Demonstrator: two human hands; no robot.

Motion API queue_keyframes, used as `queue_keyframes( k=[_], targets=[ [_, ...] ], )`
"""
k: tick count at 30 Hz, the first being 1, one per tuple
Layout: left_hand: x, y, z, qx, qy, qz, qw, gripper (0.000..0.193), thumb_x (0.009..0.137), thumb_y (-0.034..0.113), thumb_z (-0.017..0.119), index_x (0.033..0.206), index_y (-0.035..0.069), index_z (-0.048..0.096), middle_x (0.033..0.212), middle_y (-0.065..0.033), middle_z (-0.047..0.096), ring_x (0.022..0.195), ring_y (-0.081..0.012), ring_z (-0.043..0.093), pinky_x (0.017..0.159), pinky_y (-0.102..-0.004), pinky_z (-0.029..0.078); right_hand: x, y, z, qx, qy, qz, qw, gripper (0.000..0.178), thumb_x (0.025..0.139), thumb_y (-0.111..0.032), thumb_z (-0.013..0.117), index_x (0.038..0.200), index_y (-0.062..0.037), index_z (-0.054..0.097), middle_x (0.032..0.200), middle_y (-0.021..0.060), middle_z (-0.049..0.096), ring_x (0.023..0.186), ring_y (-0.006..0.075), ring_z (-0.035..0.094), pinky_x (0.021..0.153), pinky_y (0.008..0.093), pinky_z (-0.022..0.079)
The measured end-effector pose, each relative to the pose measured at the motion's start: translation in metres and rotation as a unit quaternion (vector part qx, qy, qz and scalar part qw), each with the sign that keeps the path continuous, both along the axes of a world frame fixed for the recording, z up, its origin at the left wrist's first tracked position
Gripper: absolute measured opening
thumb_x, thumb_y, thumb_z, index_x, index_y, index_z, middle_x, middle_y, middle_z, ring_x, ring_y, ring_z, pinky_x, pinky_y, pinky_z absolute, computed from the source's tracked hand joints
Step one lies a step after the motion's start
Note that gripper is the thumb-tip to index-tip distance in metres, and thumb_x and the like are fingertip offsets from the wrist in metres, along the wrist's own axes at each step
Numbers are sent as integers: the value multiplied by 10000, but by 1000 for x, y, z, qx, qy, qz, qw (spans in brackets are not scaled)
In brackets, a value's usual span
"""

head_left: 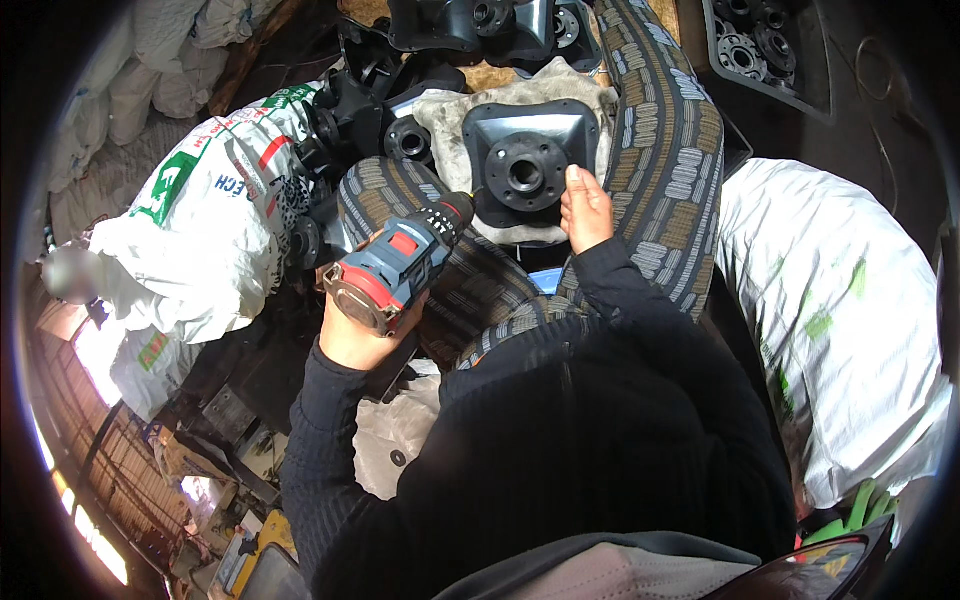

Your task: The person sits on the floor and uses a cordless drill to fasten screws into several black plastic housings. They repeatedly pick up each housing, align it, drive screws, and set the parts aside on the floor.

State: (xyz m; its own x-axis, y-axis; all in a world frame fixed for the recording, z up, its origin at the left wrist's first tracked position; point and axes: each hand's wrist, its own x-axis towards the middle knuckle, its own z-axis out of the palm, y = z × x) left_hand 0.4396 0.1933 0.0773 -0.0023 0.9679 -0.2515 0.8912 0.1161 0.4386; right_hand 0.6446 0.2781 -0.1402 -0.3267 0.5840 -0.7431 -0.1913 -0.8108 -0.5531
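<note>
My left hand [358, 338] is wrapped round a cordless drill [400, 258] with a blue-grey body and red trim. The drill's chuck points up and right, its tip close to the left edge of a black square housing [537, 125]. A round black flange [497, 165] with a central bore and bolt holes sits on that housing, on a pale cloth [437, 112]. Beside the flange's right rim is my right hand [587, 212], fingers curled and thumb pressed to the forefinger. Whatever the right fingers hold, if anything, is hidden.
Patterned padded fabric [665, 150] lies around the housing and across my legs. More black housings [435, 25] stand at the back. White sacks lie at left [215, 255] and right [830, 300]. A bin [800, 100] of metal flanges is at the far right.
</note>
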Motion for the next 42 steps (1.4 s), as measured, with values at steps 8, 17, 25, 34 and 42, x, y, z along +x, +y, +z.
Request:
queue_keyframes(
  k=[8, 17, 25, 34, 42],
  targets=[
    [-1, -20, -7, -8, -79, 42, 996, 437, 680, 74, 750, 1097, 38, 626, 1096, -132, 648, 1056, -330, 616, 966, -407, 475, 4, 15, 9, -19, -20, 4, 1000, 348, 1016, -330, 467, 1229, -72, 564, 588, -98, 322, 438, 7, 266, 387, 185, 222],
    [35, -80, -30, -200, -170, 157, 952, 750, 696, 70, 686, 1388, 53, 398, 1173, -198, 586, 1051, -372, 599, 968, -392, 464, -22, 52, -34, 175, -79, -101, 976, 332, 1017, -328, 454, 1053, -82, 674, 623, -80, 386, 502, 8, 282, 440, 200, 250],
    [-6, 14, -63, -19, -119, 6, 993, 974, 665, 220, 808, 1469, 58, 282, 1344, -218, 479, 1212, -389, 464, 1007, -441, 406, -30, 55, -40, 366, -273, 36, 889, 278, 978, -276, 512, 1021, -73, 696, 948, 116, 714, 900, 226, 678, 811, 332, 495],
    [36, 79, -178, 68, -100, 26, 992, 944, 524, 308, 863, 1346, 120, 437, 1287, -140, 451, 1168, -354, 459, 921, -438, 475, -32, 58, -43, 401, -303, 102, 859, 263, 975, -290, 518, 1003, -102, 699, 815, 144, 689, 747, 251, 685, 664, 347, 497],
    [33, 80, -174, 57, -91, 8, 994, 1013, 516, 343, 877, 1382, 112, 406, 1330, -139, 443, 1195, -357, 453, 965, -440, 439, -32, 61, -36, 380, -304, 128, 864, 278, 988, -291, 511, 1034, -90, 698, 918, 77, 707, 800, 159, 658, 720, 287, 492]
  ],
)
